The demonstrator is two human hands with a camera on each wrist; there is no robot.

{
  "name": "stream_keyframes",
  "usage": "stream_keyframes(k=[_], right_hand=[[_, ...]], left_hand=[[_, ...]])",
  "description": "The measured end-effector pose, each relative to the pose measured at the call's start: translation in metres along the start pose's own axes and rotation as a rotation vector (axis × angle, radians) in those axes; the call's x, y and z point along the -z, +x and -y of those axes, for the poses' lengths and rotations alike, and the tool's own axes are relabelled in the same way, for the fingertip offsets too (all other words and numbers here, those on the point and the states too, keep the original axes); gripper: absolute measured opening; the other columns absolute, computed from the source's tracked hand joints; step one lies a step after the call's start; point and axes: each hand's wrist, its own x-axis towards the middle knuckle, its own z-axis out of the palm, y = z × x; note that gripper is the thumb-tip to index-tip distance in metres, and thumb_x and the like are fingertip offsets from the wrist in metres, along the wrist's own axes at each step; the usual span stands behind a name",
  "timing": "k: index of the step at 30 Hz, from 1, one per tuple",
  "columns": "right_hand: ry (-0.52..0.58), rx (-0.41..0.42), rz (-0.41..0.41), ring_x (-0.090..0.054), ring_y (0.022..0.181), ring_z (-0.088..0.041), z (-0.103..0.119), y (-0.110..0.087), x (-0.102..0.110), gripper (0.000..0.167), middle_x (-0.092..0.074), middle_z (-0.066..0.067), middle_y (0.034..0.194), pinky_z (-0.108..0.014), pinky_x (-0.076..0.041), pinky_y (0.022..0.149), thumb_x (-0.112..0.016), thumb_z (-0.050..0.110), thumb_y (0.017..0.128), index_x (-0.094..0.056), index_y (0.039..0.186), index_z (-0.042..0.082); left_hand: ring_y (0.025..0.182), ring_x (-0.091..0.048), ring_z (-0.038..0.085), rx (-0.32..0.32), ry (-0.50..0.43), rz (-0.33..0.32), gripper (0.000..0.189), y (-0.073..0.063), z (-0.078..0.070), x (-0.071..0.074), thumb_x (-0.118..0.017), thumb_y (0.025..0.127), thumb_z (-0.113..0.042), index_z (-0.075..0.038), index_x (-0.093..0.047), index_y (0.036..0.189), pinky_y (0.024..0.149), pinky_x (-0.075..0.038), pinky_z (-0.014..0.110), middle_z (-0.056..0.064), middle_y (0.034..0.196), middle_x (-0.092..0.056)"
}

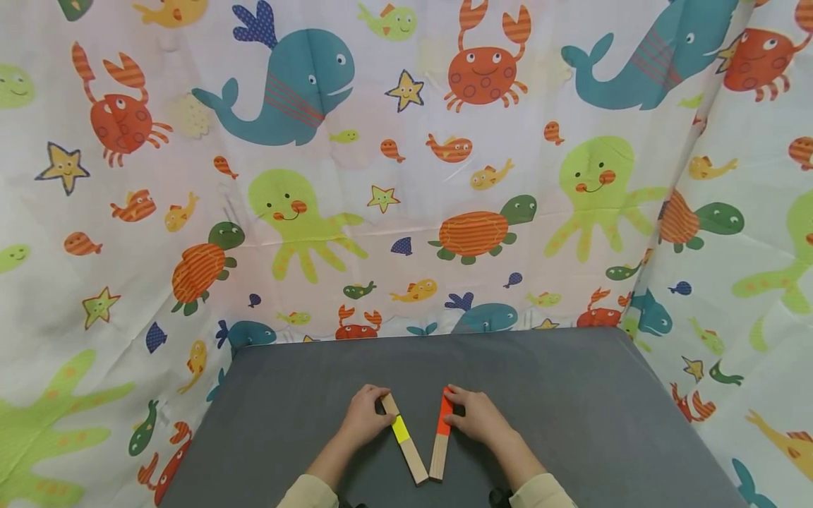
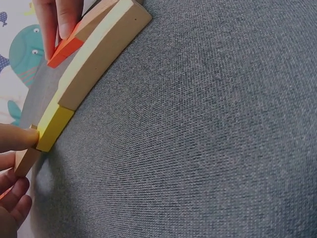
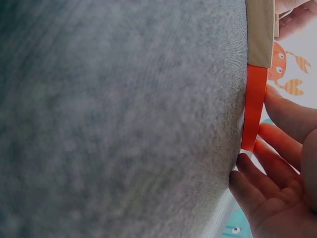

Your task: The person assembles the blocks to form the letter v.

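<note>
Two slim wooden bars lie on the grey tabletop in a V, their near ends together. The left one, a wooden bar with a yellow band (image 1: pixel 411 454), has bare wood on both sides of the yellow. My left hand (image 1: pixel 366 416) pinches its far part, thumb by the yellow band and fingers at the far end. The right one, a wooden bar with an orange half (image 1: pixel 440 451), has the orange at its far end. My right hand (image 1: pixel 475 416) holds that orange part (image 3: pixel 254 106) between thumb and fingers.
The dark grey cloth-covered table (image 1: pixel 571 409) spreads around both hands. A white curtain with sea animals (image 1: pixel 394 169) hangs behind it and along both sides. Small dark objects (image 1: pixel 499 497) show at the near edge by the right sleeve.
</note>
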Motion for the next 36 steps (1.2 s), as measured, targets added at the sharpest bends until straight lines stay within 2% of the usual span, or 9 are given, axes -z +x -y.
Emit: stream_keyframes(k=[14, 21, 32, 36], right_hand=[[0.01, 0.0, -0.007, -0.049, 0.137, -0.042, 0.0, 0.0, -0.001, 0.058, -0.05, -0.007, 0.153, -0.06, -0.043, 0.108, -0.078, 0.031, 0.089, -0.061, 0.141, 0.014], [0.003, 0.009, 0.0, -0.049, 0.136, -0.043, 0.0, -0.001, -0.002, 0.058, -0.049, -0.008, 0.154, -0.061, -0.043, 0.108, -0.078, 0.031, 0.089, -0.06, 0.142, 0.013], [0.015, 0.049, -0.02, -0.049, 0.136, -0.044, -0.001, -0.002, 0.001, 0.059, -0.047, -0.011, 0.155, -0.062, -0.042, 0.108, -0.078, 0.03, 0.089, -0.06, 0.141, 0.01], [0.041, 0.066, -0.03, -0.049, 0.137, -0.043, 0.001, -0.005, 0.006, 0.058, -0.048, -0.011, 0.154, -0.062, -0.041, 0.109, -0.077, 0.03, 0.09, -0.06, 0.141, 0.011]], left_hand=[[0.112, -0.056, 0.032, -0.015, 0.018, 0.027, 0.05, -0.003, -0.003, 0.003, -0.082, 0.082, -0.023, -0.003, -0.068, 0.126, 0.1, -0.049, 0.055, 0.012, 0.119, -0.062], [0.113, -0.057, 0.032, -0.028, -0.001, 0.041, 0.053, -0.005, 0.0, 0.002, -0.08, 0.084, -0.024, -0.002, -0.066, 0.13, 0.1, -0.05, 0.055, 0.013, 0.121, -0.061], [0.108, -0.059, 0.028, -0.092, -0.051, 0.002, 0.053, -0.01, 0.012, 0.003, -0.078, 0.087, -0.032, -0.005, -0.065, 0.131, 0.096, -0.051, 0.053, 0.012, 0.119, -0.061], [0.108, -0.06, 0.028, -0.09, -0.059, -0.029, 0.052, -0.016, 0.018, 0.006, -0.076, 0.089, -0.034, -0.007, -0.065, 0.131, 0.096, -0.051, 0.052, 0.011, 0.119, -0.062]])
